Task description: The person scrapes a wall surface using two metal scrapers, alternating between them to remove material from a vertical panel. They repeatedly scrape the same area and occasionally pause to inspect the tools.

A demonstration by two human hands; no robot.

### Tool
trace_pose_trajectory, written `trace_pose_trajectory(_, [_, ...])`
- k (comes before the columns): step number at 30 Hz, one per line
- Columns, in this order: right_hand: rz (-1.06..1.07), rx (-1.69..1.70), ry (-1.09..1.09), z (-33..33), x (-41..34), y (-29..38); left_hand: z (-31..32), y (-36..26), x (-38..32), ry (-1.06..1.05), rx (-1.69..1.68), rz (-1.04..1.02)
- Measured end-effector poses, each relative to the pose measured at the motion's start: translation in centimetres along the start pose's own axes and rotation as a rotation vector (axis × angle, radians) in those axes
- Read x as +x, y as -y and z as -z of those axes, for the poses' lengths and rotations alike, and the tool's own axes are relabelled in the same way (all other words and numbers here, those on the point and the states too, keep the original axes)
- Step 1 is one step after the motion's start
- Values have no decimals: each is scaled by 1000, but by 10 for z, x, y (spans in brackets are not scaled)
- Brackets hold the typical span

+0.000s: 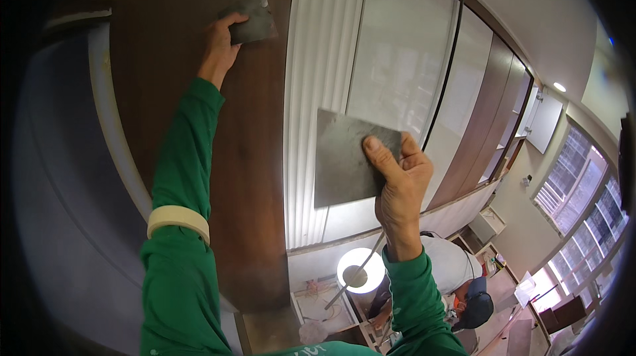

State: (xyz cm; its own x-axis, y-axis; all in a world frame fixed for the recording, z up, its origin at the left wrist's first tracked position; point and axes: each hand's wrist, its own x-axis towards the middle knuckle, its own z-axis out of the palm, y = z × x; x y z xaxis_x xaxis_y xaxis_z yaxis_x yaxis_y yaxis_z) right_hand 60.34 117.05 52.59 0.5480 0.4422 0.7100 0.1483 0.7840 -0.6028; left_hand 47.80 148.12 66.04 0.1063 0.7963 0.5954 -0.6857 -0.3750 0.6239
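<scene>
My left hand [222, 45] grips a dark, thin rectangular plate [253, 20] and holds it against or close to the upper part of a brown wood-grain panel [248, 157]. My right hand [405, 182] pinches a larger grey square plate [343, 162], its thumb lying on the near face. Behind that second plate stand a white fluted panel [323, 33] and a glossy pale cabinet door [402, 48]. Around my green left sleeve sits a roll of cream tape [179, 221].
A bright round lamp [361, 270] shines below my right forearm. At the lower right a person in a white shirt [449, 256] and dark cap bends over open cabinet boxes [323, 309]. A black cable [449, 53] hangs before the cabinet doors. Windows [571, 177] lie farther right.
</scene>
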Motion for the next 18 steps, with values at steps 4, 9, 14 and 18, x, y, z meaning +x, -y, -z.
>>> trace_pose_trajectory(4, [-293,192,110,20,-9,-10,-3,-8,-55,57,-186,123])
trace_pose_trajectory(9, [-489,427,169,25,-13,-20,-23,-23,-174,95,-322,341])
trace_pose_trajectory(14, [-665,758,311,12,-20,-35,-11,-21,-226,166,-389,451])
trace_pose_trajectory(18, [-794,852,257,3,-30,-41,-29,-24,-253,109,-296,403])
